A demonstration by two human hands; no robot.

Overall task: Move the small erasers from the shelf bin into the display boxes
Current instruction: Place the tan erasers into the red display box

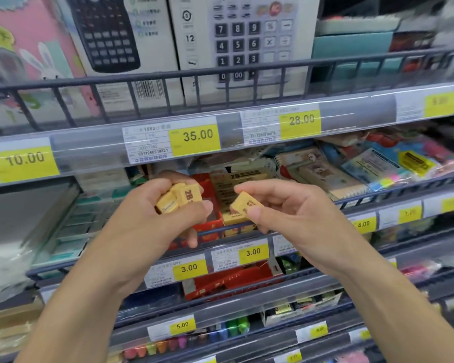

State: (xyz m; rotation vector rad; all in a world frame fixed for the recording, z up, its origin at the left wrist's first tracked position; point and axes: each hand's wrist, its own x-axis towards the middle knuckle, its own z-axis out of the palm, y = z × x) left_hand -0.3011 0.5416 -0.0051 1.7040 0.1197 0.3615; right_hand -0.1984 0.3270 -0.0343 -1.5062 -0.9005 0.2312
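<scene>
My left hand grips a small bunch of yellow 2B erasers, held in front of the middle shelf. My right hand pinches a single yellow eraser between thumb and fingers, just right of the left hand. Behind both hands stands a red display box, open at the top, and beside it a yellow 2B display box with more erasers in it. Both boxes sit behind the dark wire rail of the shelf.
Calculator boxes stand on the shelf above, behind a wire rail and price strip. Notebooks and packets crowd the right of the middle shelf. Another red box and coloured markers fill the lower shelves.
</scene>
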